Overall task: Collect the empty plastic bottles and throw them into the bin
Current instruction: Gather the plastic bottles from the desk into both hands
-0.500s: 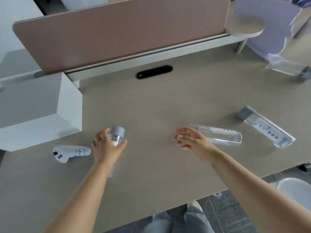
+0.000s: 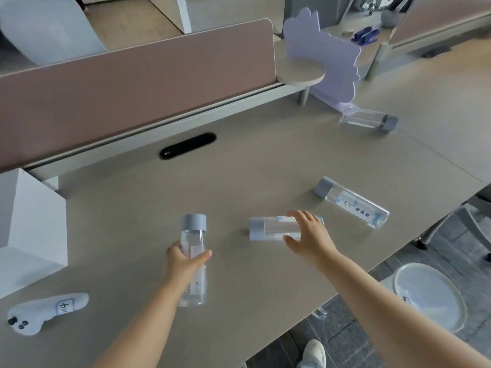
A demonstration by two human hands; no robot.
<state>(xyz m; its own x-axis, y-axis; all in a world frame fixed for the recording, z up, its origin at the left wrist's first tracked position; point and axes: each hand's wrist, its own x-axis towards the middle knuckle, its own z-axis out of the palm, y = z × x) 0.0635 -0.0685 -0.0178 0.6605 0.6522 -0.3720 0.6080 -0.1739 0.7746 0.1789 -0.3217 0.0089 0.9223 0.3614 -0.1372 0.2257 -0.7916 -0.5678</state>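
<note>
Several clear plastic bottles with grey caps are on the beige desk (image 2: 265, 160). My left hand (image 2: 183, 264) grips one bottle (image 2: 193, 245) around its middle, cap pointing away from me. My right hand (image 2: 309, 237) curls over a second bottle (image 2: 271, 228) that lies on its side, thumb and fingers on either side of it. A third bottle (image 2: 350, 201) lies to the right near the desk edge. A fourth bottle (image 2: 368, 119) lies at the far right by a purple divider. A white bin (image 2: 430, 296) stands on the floor at the lower right.
A white handheld controller (image 2: 45, 312) lies at the lower left. A white box (image 2: 29, 229) stands at the left. A brown partition (image 2: 132, 88) runs along the back, with a black cable slot (image 2: 187, 146) in front of it. My shoe (image 2: 314, 353) shows below the desk edge.
The view has shifted left and nearer. My right hand has reached forward and closed over the lying bottle. The left hand keeps its bottle, now showing more of its length.
</note>
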